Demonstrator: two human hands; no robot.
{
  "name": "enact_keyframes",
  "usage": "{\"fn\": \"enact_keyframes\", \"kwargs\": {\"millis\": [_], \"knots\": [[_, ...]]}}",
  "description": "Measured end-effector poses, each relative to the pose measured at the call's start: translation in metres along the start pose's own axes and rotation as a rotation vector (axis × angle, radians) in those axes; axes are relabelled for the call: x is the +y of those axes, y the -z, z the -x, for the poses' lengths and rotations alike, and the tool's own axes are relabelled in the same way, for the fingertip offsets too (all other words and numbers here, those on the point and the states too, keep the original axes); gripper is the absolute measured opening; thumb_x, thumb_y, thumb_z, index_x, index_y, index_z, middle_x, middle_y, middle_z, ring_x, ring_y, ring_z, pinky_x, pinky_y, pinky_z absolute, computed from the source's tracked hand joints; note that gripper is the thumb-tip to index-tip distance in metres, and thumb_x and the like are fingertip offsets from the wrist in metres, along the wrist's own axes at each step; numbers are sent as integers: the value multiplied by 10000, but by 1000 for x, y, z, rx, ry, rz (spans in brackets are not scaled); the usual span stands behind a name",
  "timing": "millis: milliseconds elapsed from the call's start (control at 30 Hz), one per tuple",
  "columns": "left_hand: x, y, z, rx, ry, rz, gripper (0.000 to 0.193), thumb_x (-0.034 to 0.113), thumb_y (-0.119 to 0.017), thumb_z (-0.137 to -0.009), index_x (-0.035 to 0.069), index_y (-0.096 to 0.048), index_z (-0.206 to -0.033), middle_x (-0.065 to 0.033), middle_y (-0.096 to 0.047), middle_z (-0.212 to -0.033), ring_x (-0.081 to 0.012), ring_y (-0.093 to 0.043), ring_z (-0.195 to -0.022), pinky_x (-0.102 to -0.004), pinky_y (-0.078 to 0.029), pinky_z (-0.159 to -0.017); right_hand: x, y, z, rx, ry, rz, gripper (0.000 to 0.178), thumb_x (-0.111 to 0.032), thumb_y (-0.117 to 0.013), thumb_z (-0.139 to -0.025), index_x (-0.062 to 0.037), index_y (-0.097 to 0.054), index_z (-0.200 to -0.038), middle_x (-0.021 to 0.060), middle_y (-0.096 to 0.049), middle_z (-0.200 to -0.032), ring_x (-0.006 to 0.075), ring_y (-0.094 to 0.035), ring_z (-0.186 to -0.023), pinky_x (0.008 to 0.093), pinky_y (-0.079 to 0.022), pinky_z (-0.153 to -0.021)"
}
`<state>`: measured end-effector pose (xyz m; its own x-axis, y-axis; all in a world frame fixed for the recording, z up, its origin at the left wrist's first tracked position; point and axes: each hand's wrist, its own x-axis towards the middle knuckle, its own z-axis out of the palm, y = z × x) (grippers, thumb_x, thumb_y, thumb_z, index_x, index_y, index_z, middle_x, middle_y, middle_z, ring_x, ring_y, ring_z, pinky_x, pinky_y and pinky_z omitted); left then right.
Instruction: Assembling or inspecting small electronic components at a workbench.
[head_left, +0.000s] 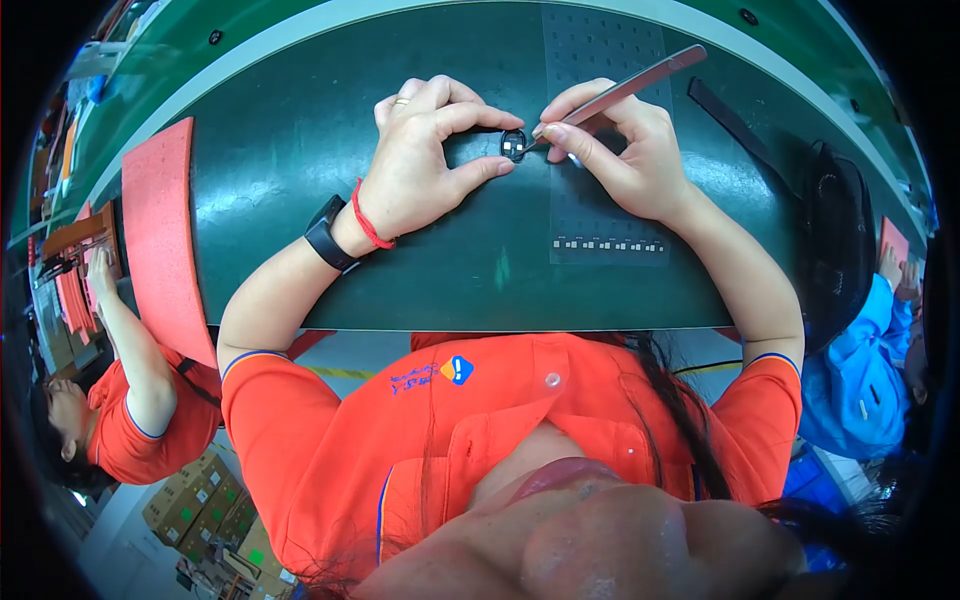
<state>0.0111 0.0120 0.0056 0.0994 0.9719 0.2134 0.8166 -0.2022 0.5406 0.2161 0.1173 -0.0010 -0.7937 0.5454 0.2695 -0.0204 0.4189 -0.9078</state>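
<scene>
On the green table top lies a small round black part point(513, 145) with pale squares inside it. My left hand point(430, 140) grips its rim between thumb and index finger, steadying it against the table. Pinched in my right hand point(620, 150) is a pair of metal tweezers point(640, 85), slanting up to the right. Their tips reach the right side of the round part; whether anything sits between the tips is too small to tell. Under my right hand lies a clear sheet point(605, 220), with a row of small pale pieces point(608, 245) along its near edge.
A pink foam mat point(160, 230) covers the table's left end. To the right are a dark strap point(735, 125) and a black bag point(838, 240). A person in orange point(150, 400) works at left, another in blue point(860, 370) at right. Cartons point(200, 505) stand behind on the left.
</scene>
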Motion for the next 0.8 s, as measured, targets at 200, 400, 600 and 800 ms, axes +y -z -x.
{"fn": "enact_keyframes", "kwargs": {"millis": [200,400,600,800], "knots": [[5,5,-3,-27,12,22,291,228,-786,-712,198,-720,-993,-1,-570,-947,-205,-496,-988,-383,-285,-934,2,1,0,-4,-86,-164,124,-47,-590,-910,27,-594,-1010,102,-650,-913,147,-667,-744,238,-527,-681],[-29,25,-53,-11,25,321,256,203,-764,-737,93,-716,-962,-76,-664,-896,-266,-612,-855,-340,-464,-821,10,10,-7,146,-247,-576,163,-99,-603,-905,9,-574,-1022,118,-647,-862,142,-645,-665,245,-522,-640],[-118,29,-130,495,-67,279,297,285,-726,-749,58,-700,-939,-132,-656,-914,-315,-601,-915,-406,-474,-823,10,12,-10,125,-215,-611,168,-133,-618,-889,2,-598,-988,105,-659,-840,132,-637,-633,234,-512,-620],[-108,28,-126,504,54,-335,429,271,-714,-762,60,-639,-1129,-165,-631,-1038,-328,-586,-965,-399,-468,-851,8,17,-8,138,-308,-697,177,-146,-628,-898,-12,-586,-1004,101,-667,-822,152,-647,-616,262,-529,-556]]}}
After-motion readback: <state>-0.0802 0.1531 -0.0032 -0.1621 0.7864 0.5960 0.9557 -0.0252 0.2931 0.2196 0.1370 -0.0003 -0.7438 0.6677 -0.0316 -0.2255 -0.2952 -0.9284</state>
